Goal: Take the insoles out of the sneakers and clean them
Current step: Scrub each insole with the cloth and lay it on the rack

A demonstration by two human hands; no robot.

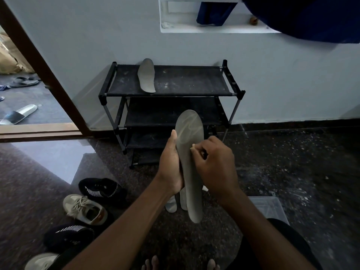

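Left hand (171, 164) gripping 1 grey insole (190, 152) upright above the floor for steadying, right hand (212, 164) pinched against its edge, seemingly rubbing dirt off.

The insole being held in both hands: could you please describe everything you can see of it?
The held insole is grey, thin and matt, foam-like, with faint pale streaks near its rounded toe end. It stands nearly upright in front of the shoe rack, toe up, heel hanging free. The left hand grips its left edge; the right hand pinches something small and pale against its face.
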